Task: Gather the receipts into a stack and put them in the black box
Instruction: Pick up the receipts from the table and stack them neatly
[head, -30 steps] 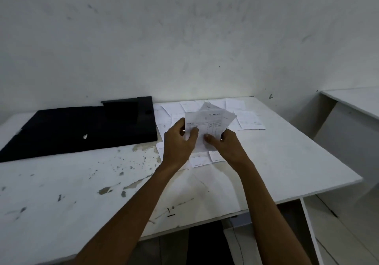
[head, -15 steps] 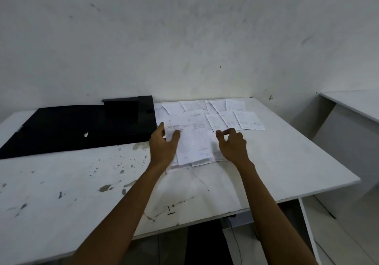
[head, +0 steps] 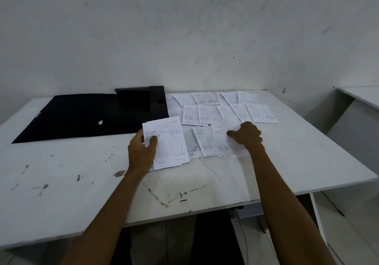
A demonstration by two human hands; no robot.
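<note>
Pinching a small stack of receipts (head: 167, 143), the left hand (head: 141, 154) has its thumb pressed on top of the sheets near their left edge and its fingers underneath; this grip is closed on the paper. The stack lies low over the desk (head: 61, 182), its near corners fanned slightly, which suggests the sheets are not yet squared. Holding it at one edge leaves the rest of the top face free to take further sheets.

Right hand (head: 245, 135): curled, knuckles up, fingertips pressed down onto a loose receipt (head: 220, 141) in the near row. Whether it has pinched the sheet or is only pressing and dragging it cannot be told; the fingertips are hidden under the hand. The posture fits sliding a flat sheet toward the stack, since thin paper lying flush on a surface offers no edge to seize.

Remaining receipts (head: 225, 108) lie spread in overlapping rows across the far right portion of the desk, most untouched. The black box (head: 139, 102) stands at the far edge, just left of the receipts, adjoining a flat black panel (head: 71, 117) that extends to the left. Nothing is seen in the box from this angle.

Assessment: gathering is at an early stage. Most sheets are still to be collected, and the transfer to the box has not begun.
</note>
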